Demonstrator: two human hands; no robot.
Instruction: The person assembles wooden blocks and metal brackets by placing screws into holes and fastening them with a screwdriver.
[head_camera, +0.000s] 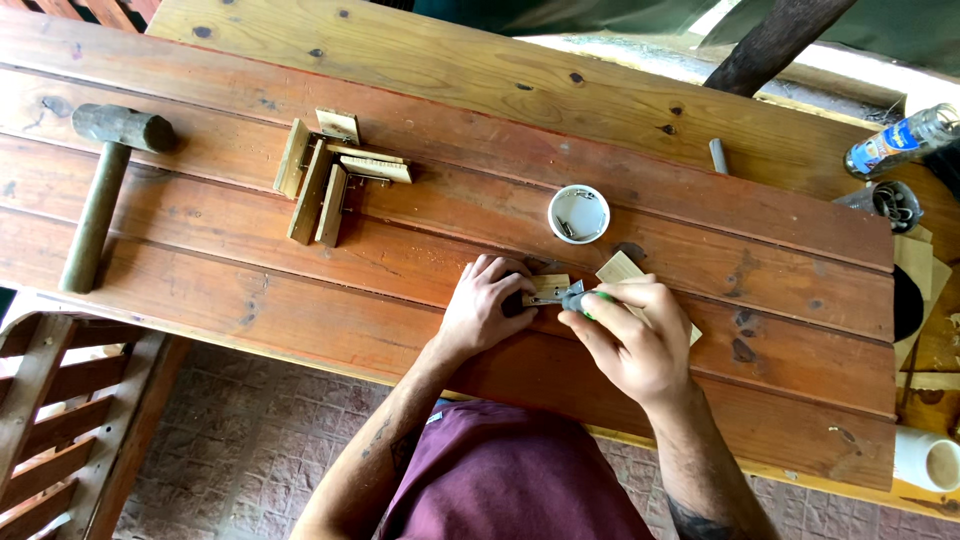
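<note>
My left hand (485, 305) presses down on a small pale wood piece (549, 287) lying on the reddish plank table (250, 240). My right hand (630, 335) grips a small tool with a green and grey handle (581, 298), its tip against that wood piece. A second pale wood strip (620, 268) lies under and behind my right hand, partly hidden by it.
A small white cup of metal screws (578, 213) stands just beyond my hands. Several short wood pieces (330, 172) lie at centre left, a heavy mallet (105, 180) at far left. A bottle (900, 140), a jar (893, 203) and a mug (928, 460) are at the right edge.
</note>
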